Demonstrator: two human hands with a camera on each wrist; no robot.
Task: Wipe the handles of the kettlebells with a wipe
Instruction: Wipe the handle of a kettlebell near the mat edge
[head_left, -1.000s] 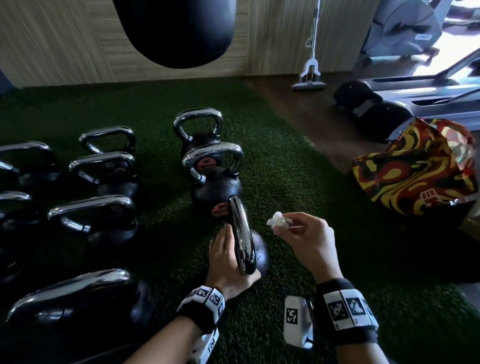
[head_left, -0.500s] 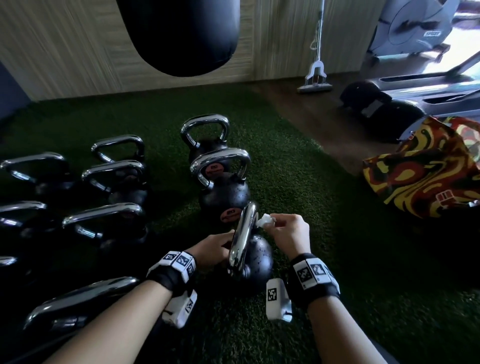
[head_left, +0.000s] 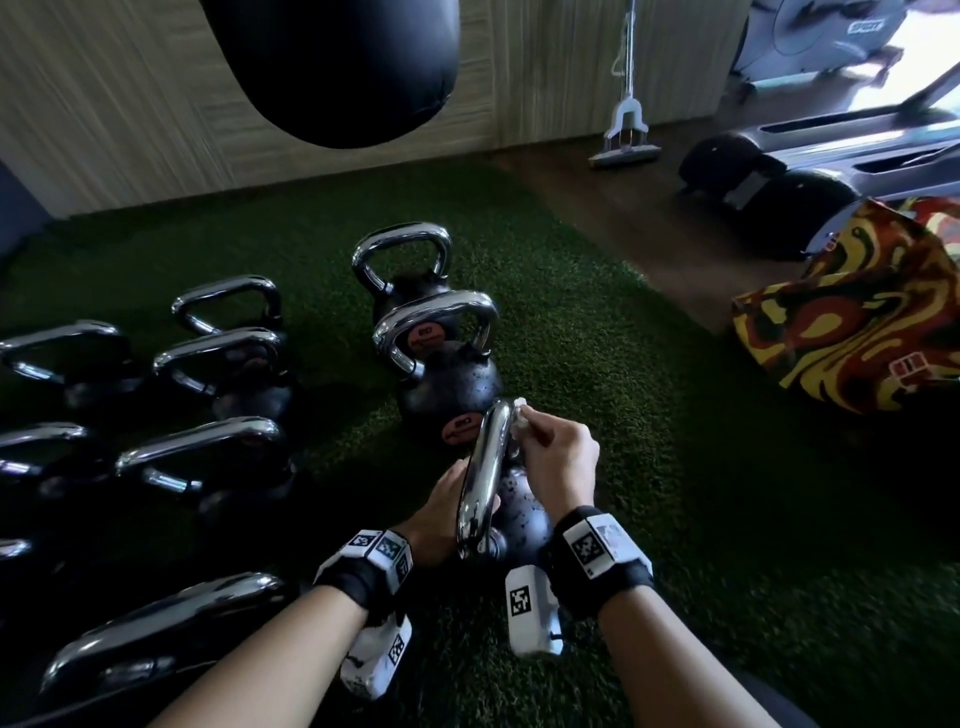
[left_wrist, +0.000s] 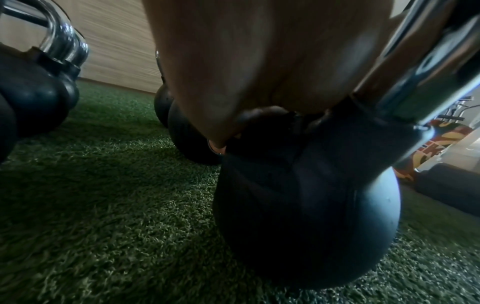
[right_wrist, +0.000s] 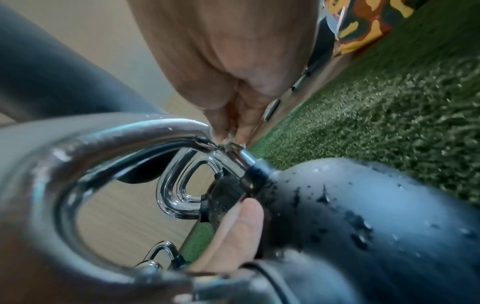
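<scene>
On the green turf (head_left: 597, 332), near its right edge, the nearest kettlebell (head_left: 522, 512) stands in front of two others. The right hand (head_left: 558, 460) pinches a small white wipe (head_left: 519, 413) against the far end of its chrome handle (head_left: 483, 478). The left hand (head_left: 441, 512) rests on the kettlebell's left side, thumb by the handle; its finger curl cannot be told.

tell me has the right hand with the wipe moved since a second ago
Yes. The right hand has carried the wipe leftward onto the near kettlebell's chrome handle; earlier it was clear of that handle, off to its right.
</scene>
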